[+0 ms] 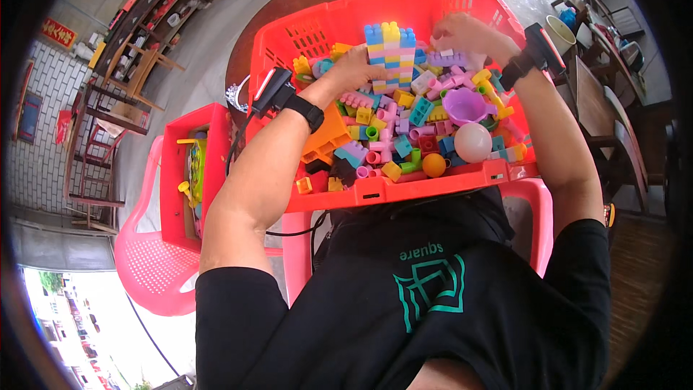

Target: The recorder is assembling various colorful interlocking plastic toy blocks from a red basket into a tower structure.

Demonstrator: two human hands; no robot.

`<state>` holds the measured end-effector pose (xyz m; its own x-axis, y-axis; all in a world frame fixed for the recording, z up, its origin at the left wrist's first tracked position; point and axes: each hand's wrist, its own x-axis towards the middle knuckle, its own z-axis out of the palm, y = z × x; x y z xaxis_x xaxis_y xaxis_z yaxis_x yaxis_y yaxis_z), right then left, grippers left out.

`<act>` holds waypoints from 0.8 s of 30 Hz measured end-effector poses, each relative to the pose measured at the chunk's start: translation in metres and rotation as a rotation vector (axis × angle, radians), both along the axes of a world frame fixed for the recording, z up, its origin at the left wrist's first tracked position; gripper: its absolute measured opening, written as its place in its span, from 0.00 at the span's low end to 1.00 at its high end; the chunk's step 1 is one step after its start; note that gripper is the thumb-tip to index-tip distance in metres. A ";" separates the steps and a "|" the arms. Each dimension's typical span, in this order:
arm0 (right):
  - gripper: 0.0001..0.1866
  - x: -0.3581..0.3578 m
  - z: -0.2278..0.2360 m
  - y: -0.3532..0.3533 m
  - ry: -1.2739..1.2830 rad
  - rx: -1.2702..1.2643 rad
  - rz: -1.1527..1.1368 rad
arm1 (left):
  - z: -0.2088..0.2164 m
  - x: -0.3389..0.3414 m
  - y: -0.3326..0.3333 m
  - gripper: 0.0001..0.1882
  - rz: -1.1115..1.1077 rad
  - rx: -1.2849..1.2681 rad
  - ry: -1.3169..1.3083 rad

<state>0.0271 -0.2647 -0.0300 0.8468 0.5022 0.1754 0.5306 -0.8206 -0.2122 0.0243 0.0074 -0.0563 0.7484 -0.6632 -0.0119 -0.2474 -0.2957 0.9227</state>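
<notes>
A tower of toy building blocks (390, 56) in blue, yellow, pink and white stands upright in the red plastic basket (361, 193). My left hand (355, 72) is closed on the tower's left side, thumb toward me. To the right of it, my right hand (473, 37) is over the basket's far right part, above a lilac block (447, 58). Its fingers curve downward and are blurred, so whether they grip anything cannot be made out. Loose blocks fill the basket around the tower, with a purple toy bowl (465, 106), a pale ball (473, 143) and an orange ball (434, 165).
The basket rests over my lap and against a round brown table (289, 0). At my left, a red box (173, 195) with toys sits on a pink plastic chair (155, 267). Wooden chairs (603, 112) stand at the right. A dark cable hangs by my left forearm.
</notes>
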 end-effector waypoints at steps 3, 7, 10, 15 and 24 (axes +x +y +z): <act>0.14 -0.007 -0.001 0.005 0.098 -0.103 -0.066 | -0.002 0.001 0.000 0.17 -0.017 -0.044 0.039; 0.13 -0.008 0.006 0.006 0.113 -0.243 -0.115 | 0.001 -0.001 -0.002 0.17 -0.033 -0.071 0.039; 0.13 -0.006 0.019 0.013 0.001 0.082 -0.073 | -0.001 0.002 0.000 0.18 -0.009 -0.042 0.023; 0.13 -0.008 0.036 0.033 0.115 0.482 -0.004 | -0.011 0.009 0.003 0.18 -0.044 -0.060 0.122; 0.12 -0.015 0.044 0.031 -0.014 0.100 -0.084 | -0.013 0.008 0.001 0.19 -0.087 -0.104 0.125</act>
